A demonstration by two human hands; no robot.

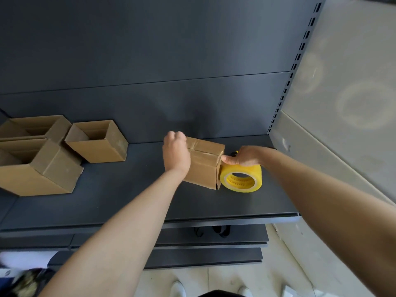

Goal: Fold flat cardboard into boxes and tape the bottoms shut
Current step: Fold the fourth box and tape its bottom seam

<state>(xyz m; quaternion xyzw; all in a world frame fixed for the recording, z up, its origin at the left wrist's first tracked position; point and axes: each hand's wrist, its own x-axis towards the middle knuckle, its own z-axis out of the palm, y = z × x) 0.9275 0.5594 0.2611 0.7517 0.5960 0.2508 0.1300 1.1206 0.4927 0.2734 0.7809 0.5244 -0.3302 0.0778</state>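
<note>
A small brown cardboard box (203, 166) stands on the dark shelf (128, 202), its closed flaps facing up with clear tape running across the seam. My left hand (176, 153) presses on the box's left top edge, fingers curled over it. My right hand (244, 156) grips a yellow tape roll (241, 177) that sits against the box's right side, thumb at the top right corner where the tape strip comes down.
Three open, folded boxes cluster at the left: one (98, 142) behind, one (36, 127) at the far left and a larger one (38, 170) in front. A slotted upright (293, 67) bounds the shelf on the right. Lower shelves (203, 254) and floor lie below.
</note>
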